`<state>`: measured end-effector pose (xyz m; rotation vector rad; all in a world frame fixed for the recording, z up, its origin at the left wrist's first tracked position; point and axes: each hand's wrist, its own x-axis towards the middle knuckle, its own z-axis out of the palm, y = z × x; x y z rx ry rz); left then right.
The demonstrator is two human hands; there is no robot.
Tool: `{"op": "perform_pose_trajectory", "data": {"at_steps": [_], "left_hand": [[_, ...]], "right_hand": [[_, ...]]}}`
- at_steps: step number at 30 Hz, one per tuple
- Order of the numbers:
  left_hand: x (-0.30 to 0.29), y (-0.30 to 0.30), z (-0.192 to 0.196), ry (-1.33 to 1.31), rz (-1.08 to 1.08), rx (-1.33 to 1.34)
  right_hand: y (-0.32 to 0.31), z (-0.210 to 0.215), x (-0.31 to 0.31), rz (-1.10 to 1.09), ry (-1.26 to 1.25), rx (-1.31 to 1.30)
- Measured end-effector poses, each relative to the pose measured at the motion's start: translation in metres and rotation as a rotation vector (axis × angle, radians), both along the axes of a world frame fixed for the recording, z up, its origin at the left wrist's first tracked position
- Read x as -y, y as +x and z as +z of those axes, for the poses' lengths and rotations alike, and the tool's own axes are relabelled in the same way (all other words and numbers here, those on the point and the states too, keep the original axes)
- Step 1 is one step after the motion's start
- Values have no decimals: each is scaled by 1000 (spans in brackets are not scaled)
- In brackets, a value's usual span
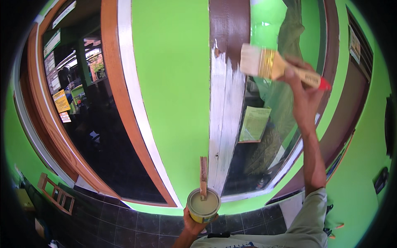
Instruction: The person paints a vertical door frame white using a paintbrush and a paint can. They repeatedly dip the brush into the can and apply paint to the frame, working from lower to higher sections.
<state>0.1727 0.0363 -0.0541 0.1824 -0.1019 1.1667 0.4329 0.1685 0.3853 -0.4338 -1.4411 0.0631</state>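
My right hand (304,89) is raised and grips a wide paintbrush (273,66) with pale bristles, a brass ferrule and a wooden handle tipped red. Its bristles touch the right edge of a vertical window frame post (225,103), which is brown at the top and coated white lower down. My left hand (194,225) holds a small round paint can (203,205) from below, near the bottom centre. The can holds pale cream paint, and a wooden stir stick (203,175) stands upright in it.
A bright green wall (173,82) lies between two dark glass windows. The left window (103,136) has a brown and white frame with paper notices. A green paper sheet (254,124) hangs behind the right glass. Dark floor tiles (115,219) lie below.
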Motion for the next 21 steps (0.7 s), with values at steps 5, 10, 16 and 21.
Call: {"op": "perform_pose_trajectory", "data": {"at_steps": [5,10,16,21], "left_hand": [[11,15,-8,-14,56,9],[19,18,2,-106,154,-127],[13,8,-10,-77,157,-150],[9,-7,-21,-75,145,-151]], "right_hand": [[-5,93,-36,106,158,88],[-7,152,-76,180,139,92],[-5,194,-111,250,146,62],[-11,215,-133,327,168,42]]}}
